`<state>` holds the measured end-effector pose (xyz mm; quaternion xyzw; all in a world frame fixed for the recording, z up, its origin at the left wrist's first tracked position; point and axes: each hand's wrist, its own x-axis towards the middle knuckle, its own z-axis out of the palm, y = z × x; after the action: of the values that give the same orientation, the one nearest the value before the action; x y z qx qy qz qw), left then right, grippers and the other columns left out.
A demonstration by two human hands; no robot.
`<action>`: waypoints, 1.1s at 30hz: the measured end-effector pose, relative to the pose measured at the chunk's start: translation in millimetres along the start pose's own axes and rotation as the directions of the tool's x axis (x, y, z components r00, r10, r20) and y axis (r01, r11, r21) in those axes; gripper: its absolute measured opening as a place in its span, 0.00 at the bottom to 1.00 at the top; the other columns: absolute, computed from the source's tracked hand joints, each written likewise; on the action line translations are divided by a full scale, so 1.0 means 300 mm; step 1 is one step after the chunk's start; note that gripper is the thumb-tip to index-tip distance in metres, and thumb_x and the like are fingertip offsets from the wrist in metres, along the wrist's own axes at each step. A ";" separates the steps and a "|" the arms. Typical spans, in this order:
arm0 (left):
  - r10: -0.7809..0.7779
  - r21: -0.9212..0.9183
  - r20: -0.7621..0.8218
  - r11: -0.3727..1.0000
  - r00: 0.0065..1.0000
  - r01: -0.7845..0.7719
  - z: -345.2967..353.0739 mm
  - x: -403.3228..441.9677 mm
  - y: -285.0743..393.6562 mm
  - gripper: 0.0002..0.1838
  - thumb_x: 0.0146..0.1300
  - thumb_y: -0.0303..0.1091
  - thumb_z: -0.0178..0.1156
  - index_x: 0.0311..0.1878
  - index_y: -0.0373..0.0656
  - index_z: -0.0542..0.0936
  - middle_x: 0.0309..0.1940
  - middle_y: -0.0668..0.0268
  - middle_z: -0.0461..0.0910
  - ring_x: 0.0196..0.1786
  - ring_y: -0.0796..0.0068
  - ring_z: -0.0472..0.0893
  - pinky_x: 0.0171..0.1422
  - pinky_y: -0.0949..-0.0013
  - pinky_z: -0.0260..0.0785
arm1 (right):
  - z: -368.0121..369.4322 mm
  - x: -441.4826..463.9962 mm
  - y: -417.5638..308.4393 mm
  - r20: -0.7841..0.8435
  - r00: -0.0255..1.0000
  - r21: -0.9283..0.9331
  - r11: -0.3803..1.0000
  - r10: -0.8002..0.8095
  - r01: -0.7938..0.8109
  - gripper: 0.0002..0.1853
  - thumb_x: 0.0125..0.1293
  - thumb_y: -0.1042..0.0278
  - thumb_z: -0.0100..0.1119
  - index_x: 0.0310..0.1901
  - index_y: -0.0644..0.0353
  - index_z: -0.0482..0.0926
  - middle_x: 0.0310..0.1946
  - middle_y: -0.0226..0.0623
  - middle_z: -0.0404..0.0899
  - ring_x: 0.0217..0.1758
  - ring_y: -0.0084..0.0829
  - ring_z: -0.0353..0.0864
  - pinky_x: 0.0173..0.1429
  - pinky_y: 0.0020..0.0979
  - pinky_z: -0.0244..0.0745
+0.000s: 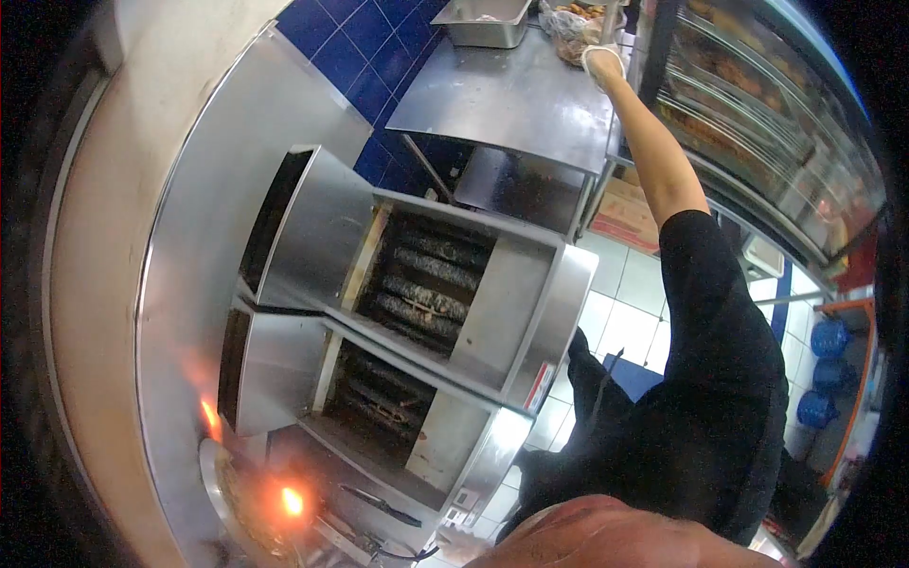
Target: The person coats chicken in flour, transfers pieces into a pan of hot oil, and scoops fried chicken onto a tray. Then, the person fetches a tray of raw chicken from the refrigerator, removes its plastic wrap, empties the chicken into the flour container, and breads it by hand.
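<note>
The right hand point(604, 68) is sitting at the near side of a clear plastic bag point(571, 36) of brown pieces, with a white rim or covering showing around it; whether the grip is closing on the bag or standing loose, one cannot tell. The bag is lying at the far right of the steel worktop point(492, 99), close to the glass display case point(757, 114), so little room is showing on that side. To its left, a bare stretch of worktop is running across to a metal tray point(488, 26), which is standing near the far left side, beside blue wall tiles point(341, 43). The bare forearm is passing over the worktop's right edge, the black sleeve point(705, 275) hanging over open floor point(630, 303). Beneath the worktop's right side, a cardboard box point(620, 213) is resting. Nearer, a steel oven unit point(511, 336) is standing with two compartments facing outward, their flaps projecting left. Below it, a bright flame point(292, 502) is burning. The left hand is staying out of view.
</note>
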<state>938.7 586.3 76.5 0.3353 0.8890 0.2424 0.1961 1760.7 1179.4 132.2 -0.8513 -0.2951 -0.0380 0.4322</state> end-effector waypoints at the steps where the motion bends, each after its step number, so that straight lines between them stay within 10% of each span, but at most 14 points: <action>1: -0.031 0.022 -0.001 0.999 1.000 0.031 0.039 -0.011 0.057 0.19 0.75 0.41 0.58 0.58 0.35 0.82 0.49 0.50 0.86 0.51 0.54 0.85 0.61 0.53 0.75 | 0.109 0.138 0.083 -0.021 1.000 -0.037 0.999 -0.016 0.015 0.20 0.68 0.56 0.59 0.37 0.68 0.87 0.32 0.50 0.88 0.35 0.42 0.88 0.41 0.46 0.80; 6: -0.118 0.131 0.002 0.984 0.993 0.117 0.144 -0.036 0.260 0.18 0.75 0.41 0.57 0.56 0.37 0.82 0.49 0.50 0.86 0.52 0.52 0.84 0.61 0.51 0.75 | 0.365 0.410 0.277 0.042 0.990 -0.013 0.991 0.134 -0.133 0.22 0.60 0.60 0.66 0.48 0.72 0.84 0.51 0.61 0.87 0.57 0.57 0.87 0.63 0.46 0.82; 11: -0.150 0.203 -0.004 0.968 0.989 0.148 0.165 -0.042 0.359 0.16 0.74 0.40 0.56 0.54 0.38 0.81 0.49 0.50 0.85 0.53 0.50 0.83 0.61 0.50 0.74 | 0.182 0.195 0.101 -0.140 0.970 -0.036 0.978 0.198 -0.204 0.26 0.62 0.66 0.64 0.55 0.78 0.69 0.47 0.65 0.86 0.53 0.57 0.88 0.59 0.48 0.83; 18: -0.175 0.273 -0.079 0.943 0.981 0.191 0.097 -0.079 0.268 0.14 0.74 0.40 0.55 0.51 0.39 0.81 0.50 0.50 0.83 0.55 0.47 0.81 0.61 0.48 0.73 | 0.244 0.185 0.129 -0.235 0.953 -0.021 0.979 0.191 -0.202 0.21 0.67 0.63 0.62 0.53 0.72 0.76 0.46 0.59 0.86 0.50 0.55 0.89 0.54 0.50 0.82; 23: -0.239 0.406 -0.275 0.849 0.931 0.338 -0.008 -0.509 -0.137 0.13 0.74 0.40 0.55 0.49 0.40 0.80 0.50 0.50 0.83 0.56 0.45 0.80 0.61 0.46 0.72 | 0.439 0.244 0.213 0.183 0.915 0.168 0.928 -0.361 0.333 0.18 0.70 0.64 0.62 0.53 0.71 0.79 0.42 0.51 0.85 0.44 0.46 0.85 0.46 0.44 0.79; 26: -0.171 0.560 -0.331 0.756 0.928 0.339 0.002 -0.753 -0.333 0.12 0.74 0.39 0.54 0.48 0.41 0.80 0.51 0.50 0.82 0.56 0.44 0.80 0.61 0.45 0.71 | 0.491 0.173 0.111 0.379 0.896 0.665 0.742 -0.231 -0.090 0.17 0.71 0.65 0.61 0.53 0.70 0.81 0.40 0.46 0.83 0.40 0.40 0.83 0.41 0.40 0.77; 27: 0.092 0.791 -0.202 0.603 0.975 0.106 0.003 -0.805 -0.412 0.11 0.74 0.39 0.53 0.46 0.42 0.79 0.46 0.50 0.80 0.53 0.41 0.79 0.57 0.43 0.71 | 0.465 0.124 0.073 0.435 0.887 0.744 0.616 -0.154 -0.258 0.16 0.72 0.65 0.61 0.53 0.70 0.81 0.39 0.44 0.83 0.39 0.38 0.82 0.40 0.39 0.76; 29: -0.496 0.210 -0.403 0.768 0.769 0.605 -0.072 -0.730 -0.297 0.15 0.70 0.39 0.55 0.39 0.36 0.83 0.38 0.45 0.85 0.46 0.45 0.85 0.52 0.46 0.75 | 0.376 -0.015 0.020 0.486 0.870 0.795 0.457 -0.085 -0.399 0.15 0.73 0.66 0.61 0.53 0.69 0.82 0.38 0.41 0.82 0.37 0.35 0.80 0.36 0.36 0.75; 33: -0.664 -0.200 -0.339 0.743 0.667 0.638 -0.182 -0.726 -0.377 0.18 0.71 0.43 0.55 0.38 0.36 0.83 0.30 0.47 0.83 0.32 0.54 0.81 0.43 0.53 0.73 | 0.102 -0.440 -0.072 0.529 0.835 0.827 0.314 -0.153 -0.466 0.14 0.76 0.67 0.61 0.54 0.68 0.84 0.35 0.35 0.81 0.32 0.27 0.77 0.30 0.31 0.72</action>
<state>1006.2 344.9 97.5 -0.0657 0.9619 0.2461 0.0997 1634.6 1150.5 86.4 -0.4423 -0.2764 0.4139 0.7461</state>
